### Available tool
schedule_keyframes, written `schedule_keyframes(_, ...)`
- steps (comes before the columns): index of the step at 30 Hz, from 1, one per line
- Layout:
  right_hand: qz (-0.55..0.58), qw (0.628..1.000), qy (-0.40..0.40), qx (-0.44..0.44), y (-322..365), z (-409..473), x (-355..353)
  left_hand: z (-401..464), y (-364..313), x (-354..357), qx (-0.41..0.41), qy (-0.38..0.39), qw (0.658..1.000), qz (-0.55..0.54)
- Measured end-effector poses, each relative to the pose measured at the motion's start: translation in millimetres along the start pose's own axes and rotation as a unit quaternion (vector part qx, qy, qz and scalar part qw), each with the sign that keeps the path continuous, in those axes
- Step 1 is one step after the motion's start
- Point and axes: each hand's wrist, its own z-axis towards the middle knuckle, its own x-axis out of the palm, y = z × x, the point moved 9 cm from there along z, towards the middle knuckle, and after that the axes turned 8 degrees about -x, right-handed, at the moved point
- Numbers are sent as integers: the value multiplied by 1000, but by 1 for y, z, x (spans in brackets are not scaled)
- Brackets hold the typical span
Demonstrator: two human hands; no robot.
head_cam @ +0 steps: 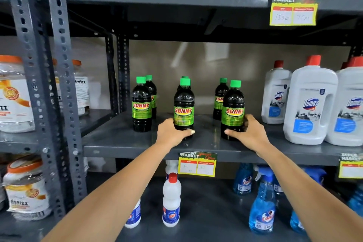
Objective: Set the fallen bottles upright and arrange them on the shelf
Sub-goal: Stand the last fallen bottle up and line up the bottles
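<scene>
Several dark SUNNY bottles with green caps stand upright on the grey middle shelf (121,139), in front-and-back pairs. My left hand (172,131) wraps the base of the middle front bottle (184,104). My right hand (247,131) grips the base of the right front bottle (233,108). The left front bottle (141,104) stands free, with another bottle (152,92) right behind it. A further bottle (220,98) stands behind the right one. Only the cap of the bottle behind the middle one shows.
Large white Domex jugs (310,104) with red caps crowd the shelf's right side. A perforated steel upright (59,84) bounds the left, with Fitfizz jars (13,94) beyond. Below stand white bottles (171,200) and blue spray bottles (263,202). A yellow price tag (197,165) hangs on the shelf edge.
</scene>
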Motion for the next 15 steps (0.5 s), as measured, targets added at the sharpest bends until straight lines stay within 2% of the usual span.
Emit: schedule_keyframes(15, 5, 1000, -17, 2, 2, -12, -1, -4, -1, 0, 14, -4, 1000, 7)
